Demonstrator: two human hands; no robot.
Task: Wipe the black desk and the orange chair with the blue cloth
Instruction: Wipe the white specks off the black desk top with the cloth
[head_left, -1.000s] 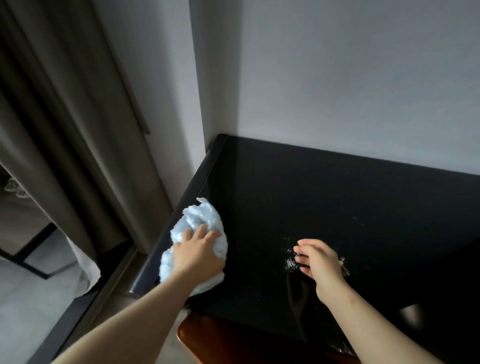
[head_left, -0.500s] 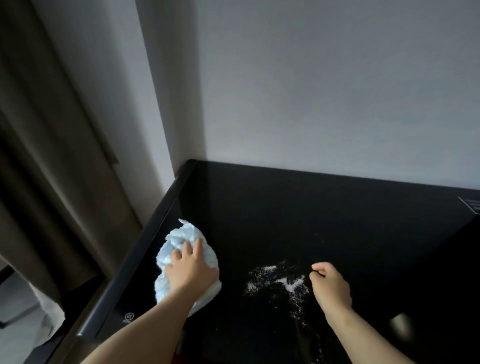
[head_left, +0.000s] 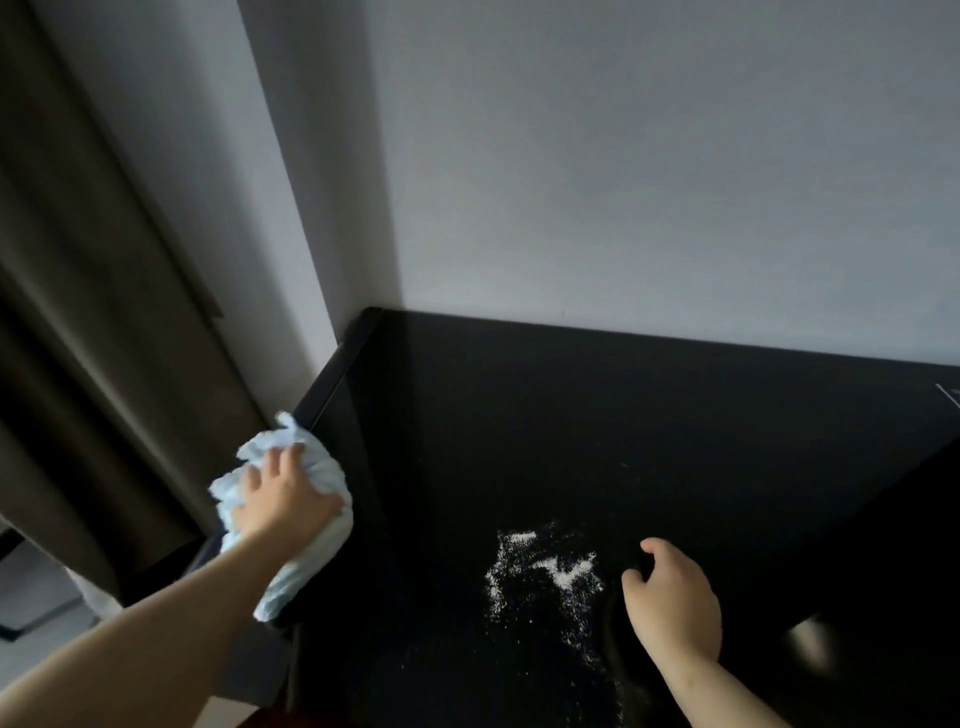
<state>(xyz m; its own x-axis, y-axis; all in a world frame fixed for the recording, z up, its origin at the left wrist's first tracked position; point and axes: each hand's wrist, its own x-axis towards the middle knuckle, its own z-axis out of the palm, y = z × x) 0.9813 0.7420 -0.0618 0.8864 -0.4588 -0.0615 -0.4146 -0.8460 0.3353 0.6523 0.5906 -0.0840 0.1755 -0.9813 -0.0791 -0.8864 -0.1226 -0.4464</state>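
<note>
At black desk's (head_left: 571, 415) left edge, left hand (head_left: 283, 501) presses blue cloth (head_left: 321, 465).
</note>
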